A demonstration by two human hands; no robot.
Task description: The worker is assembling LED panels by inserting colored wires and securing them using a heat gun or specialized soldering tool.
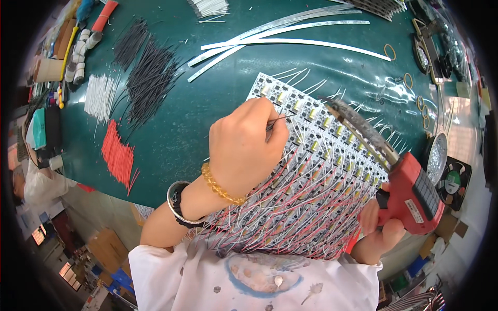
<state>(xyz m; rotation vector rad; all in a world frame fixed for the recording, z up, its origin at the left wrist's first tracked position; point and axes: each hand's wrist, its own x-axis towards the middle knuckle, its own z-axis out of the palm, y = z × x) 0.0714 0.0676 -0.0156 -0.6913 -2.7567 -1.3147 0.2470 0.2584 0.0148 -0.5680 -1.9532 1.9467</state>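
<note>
A large panel of small white circuit boards (262, 88) lies slanted on the bench before me. Rows of yellow parts dot it, and red, white and dark wires stick out over its near half. My left hand (246, 137) is above the panel's upper left part, thumb and forefinger pinching a thin dark wire (281, 117). In my right hand (384, 230) is a red soldering gun (415, 192), its grip wrapped by my fingers. The gun's long, crusted metal front reaches up and left across the panel, the tip end close to the far rows, right of my left hand.
On the green bench (171, 160) lie piles of black wires (150, 83), white wires (100, 98) and red wires (118, 153). Long white strips (295, 41) cross at the back. Rubber bands (408, 81), a metal pan (437, 155) and a black fan (453, 181) are at right.
</note>
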